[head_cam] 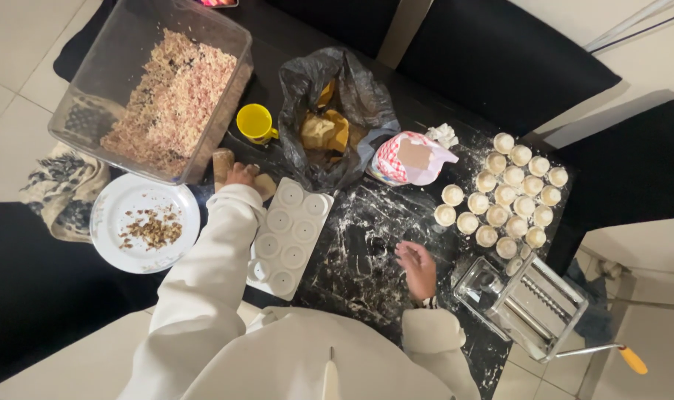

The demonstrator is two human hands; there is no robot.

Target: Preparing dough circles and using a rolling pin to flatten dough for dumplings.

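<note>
My left hand [241,175] reaches forward in a white sleeve and closes around a short wooden rolling pin [222,164] at the near edge of a clear plastic tub [92,81] of minced filling. Just right of that arm lies a white mould tray [291,231] with several round cavities. My right hand [417,268] rests with fingers apart on the floured black table [355,237], holding nothing. Several small round dough cups [509,194] stand in rows to its right.
A white plate [111,244] with crumbs sits at the left. A yellow cup [255,122], a black plastic bag [307,89] with dough and a red-checked flour bag [405,159] stand behind. A metal pasta machine [526,300] with an orange-handled crank [633,361] sits at the right corner.
</note>
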